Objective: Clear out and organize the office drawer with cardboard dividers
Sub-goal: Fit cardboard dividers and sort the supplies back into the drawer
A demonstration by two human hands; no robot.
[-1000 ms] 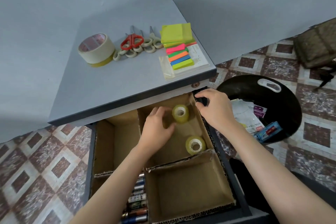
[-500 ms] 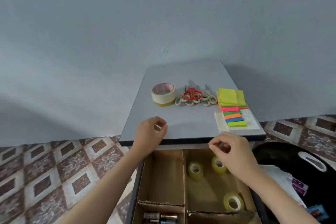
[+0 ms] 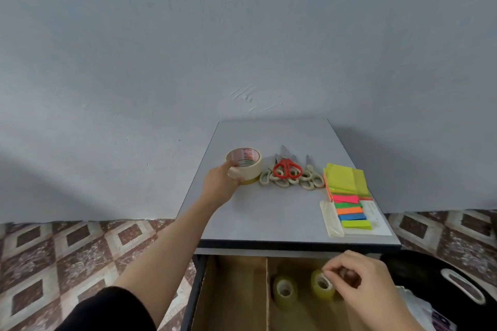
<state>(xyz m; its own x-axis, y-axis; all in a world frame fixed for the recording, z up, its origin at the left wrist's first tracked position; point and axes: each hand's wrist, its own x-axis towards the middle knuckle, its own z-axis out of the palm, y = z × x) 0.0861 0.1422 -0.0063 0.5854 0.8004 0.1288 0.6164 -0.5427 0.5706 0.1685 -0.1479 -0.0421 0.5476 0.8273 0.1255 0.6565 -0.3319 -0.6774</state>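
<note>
On the grey cabinet top (image 3: 269, 212), my left hand (image 3: 219, 183) grips the wide masking tape roll (image 3: 246, 165), one finger over its rim. Below, the open drawer (image 3: 199, 287) holds cardboard dividers (image 3: 267, 290). Two small clear tape rolls (image 3: 285, 289) (image 3: 320, 285) stand on edge in the right compartment. My right hand (image 3: 360, 287) hovers over that compartment with its fingers curled beside the right roll, nothing visibly held. Several scissors (image 3: 286, 169) lie next to the masking tape roll.
Yellow sticky notes (image 3: 345, 177) and coloured index flags (image 3: 352, 213) lie on the top's right side. A black bin (image 3: 430, 274) with rubbish stands right of the drawer. A grey wall rises behind, and patterned floor tiles (image 3: 67, 263) lie to the left.
The view tilted up from the drawer to the cabinet top. My left hand left the drawer, reached across the top and took hold of the masking tape roll. The right hand stayed over the drawer.
</note>
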